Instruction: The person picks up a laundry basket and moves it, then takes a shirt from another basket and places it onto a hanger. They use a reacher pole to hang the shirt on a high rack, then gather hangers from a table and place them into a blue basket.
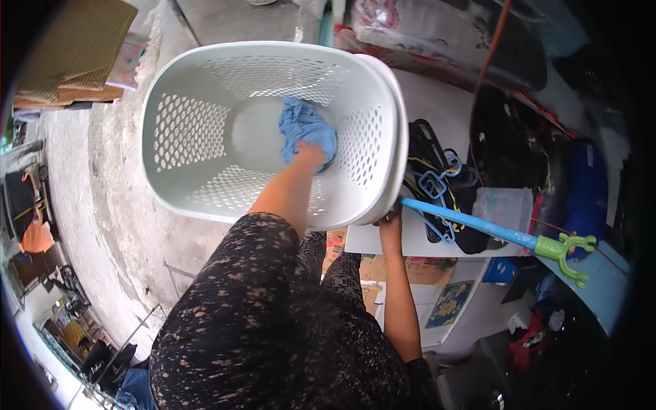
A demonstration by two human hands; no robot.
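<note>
A white plastic laundry basket point(239, 215) with perforated walls faces me, its inside in full view. My left hand point(311, 154) reaches down into it, the fingers closed on a crumpled light blue cloth point(301, 119) against the bottom. Under the basket's right rim is my right hand point(391, 222). Its fingers are mostly hidden behind the rim, so their grip does not show. A light blue pole point(471, 220) with a green forked end point(564, 256) sticks out to the right from close by that hand.
On a white surface point(437, 113) to the right lie black and blue hangers point(437, 184) and a clear plastic box point(502, 205). Plastic-wrapped bundles point(444, 34) stand at the back. Rough concrete ground point(116, 178) stretches to the left, with cardboard point(72, 51) at the upper left.
</note>
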